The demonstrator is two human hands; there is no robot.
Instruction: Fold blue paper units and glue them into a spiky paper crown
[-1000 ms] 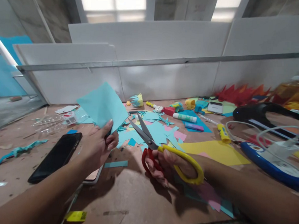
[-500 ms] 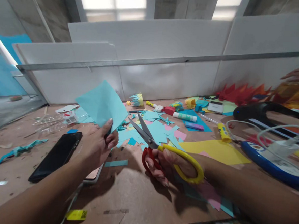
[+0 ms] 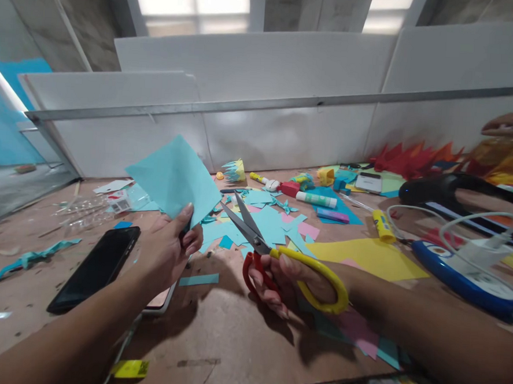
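My left hand (image 3: 168,250) pinches the lower corner of a light blue paper square (image 3: 174,178) and holds it up over the brown table (image 3: 226,335). In my right hand (image 3: 283,280) are scissors (image 3: 274,254) with one red and one yellow handle loop. Their blades stand apart and point up-left toward the paper's right edge without touching it. Blue, pink and yellow paper scraps (image 3: 265,224) lie on the table behind the scissors.
A black phone (image 3: 95,269) lies left of my left hand. Glue sticks (image 3: 317,200), a yellow sheet (image 3: 368,258), a blue device with white cables (image 3: 469,269) and red paper spikes (image 3: 410,158) fill the right side. Another person's hand (image 3: 510,123) shows at far right.
My hands, the paper and the scissors have barely moved. Another person's hand has come into view at the far right edge.
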